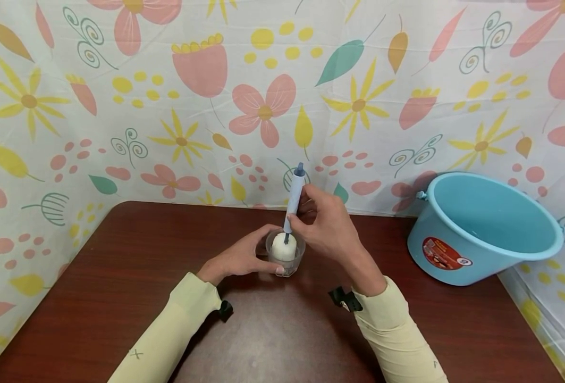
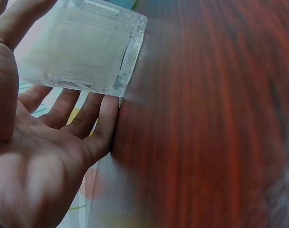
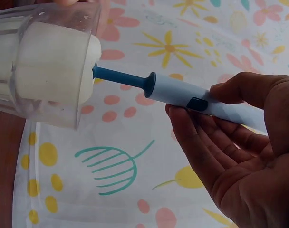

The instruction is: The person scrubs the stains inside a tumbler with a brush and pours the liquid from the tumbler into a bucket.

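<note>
A flowered cloth [image 1: 263, 64] hangs behind the dark red-brown table [image 1: 119, 298]. A blue bucket [image 1: 473, 234] with a red label stands at the table's right end, well apart from the hands. Pale yellow sleeves [image 1: 167, 324] cover both forearms.

The right hand [image 1: 330, 221] pinches the tool between thumb and fingers, with little room between them. The left hand [image 1: 244, 255] is spread only as wide as the cup, holding it with the thumb on the near side and fingers on the far side.

The clear cup [image 1: 292, 264] is near the table's far edge; whether its base touches the wood is hard to tell. The light blue tool [image 1: 294, 199] slants above it. Inside sits a white lump [image 1: 284, 249], bulging slightly past the rim. The tool's dark tip [image 3: 118, 77] meets its top.
</note>
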Motion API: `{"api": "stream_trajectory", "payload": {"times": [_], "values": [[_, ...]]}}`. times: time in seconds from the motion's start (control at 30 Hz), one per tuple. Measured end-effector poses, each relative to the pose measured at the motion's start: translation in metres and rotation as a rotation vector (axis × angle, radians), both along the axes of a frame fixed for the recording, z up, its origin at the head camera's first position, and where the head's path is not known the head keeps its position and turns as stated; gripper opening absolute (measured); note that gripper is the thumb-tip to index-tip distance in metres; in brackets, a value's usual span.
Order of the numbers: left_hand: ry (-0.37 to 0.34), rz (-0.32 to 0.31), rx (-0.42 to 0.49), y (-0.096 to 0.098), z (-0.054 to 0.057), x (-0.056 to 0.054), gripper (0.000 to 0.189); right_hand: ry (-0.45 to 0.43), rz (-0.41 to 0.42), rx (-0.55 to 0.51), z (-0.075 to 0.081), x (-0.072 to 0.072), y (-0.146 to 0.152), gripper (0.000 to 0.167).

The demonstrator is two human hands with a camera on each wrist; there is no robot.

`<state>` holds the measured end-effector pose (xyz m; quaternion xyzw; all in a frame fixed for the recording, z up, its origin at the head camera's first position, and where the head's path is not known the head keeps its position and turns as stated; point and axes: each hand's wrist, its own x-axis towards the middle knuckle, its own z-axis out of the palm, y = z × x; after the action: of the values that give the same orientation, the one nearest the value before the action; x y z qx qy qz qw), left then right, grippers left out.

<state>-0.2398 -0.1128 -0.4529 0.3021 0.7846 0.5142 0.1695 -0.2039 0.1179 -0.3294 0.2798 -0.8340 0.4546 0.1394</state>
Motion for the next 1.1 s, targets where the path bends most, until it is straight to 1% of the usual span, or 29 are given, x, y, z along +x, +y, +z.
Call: {"api": "stream_trajectory", "payload": {"times": [0.27,0.47,0.7,0.93,1.1], "values": [[-0.003,-0.003,0.007,0.001,-0.001,-0.001,0.081,0.036,-0.017,-0.035,0.004,0.002,0.002,0.025],[-0.011,0.004,0.004,0.001,-0.001,-0.001,0.081,0.052,-0.021,-0.082,0.01,0.006,0.004,0.029],[0.012,0.005,-0.003,0.0,0.0,0.0,0.082,0.082,-0.034,-0.115,0.014,0.008,0.007,0.037],[0.006,-0.003,-0.003,-0.001,-0.001,0.0,0.081,0.077,0.003,-0.129,0.014,0.007,0.007,0.036],[-0.002,-0.011,0.011,0.0,-0.002,-0.002,0.082,0.081,0.012,-0.124,0.016,0.008,0.006,0.034]]}}
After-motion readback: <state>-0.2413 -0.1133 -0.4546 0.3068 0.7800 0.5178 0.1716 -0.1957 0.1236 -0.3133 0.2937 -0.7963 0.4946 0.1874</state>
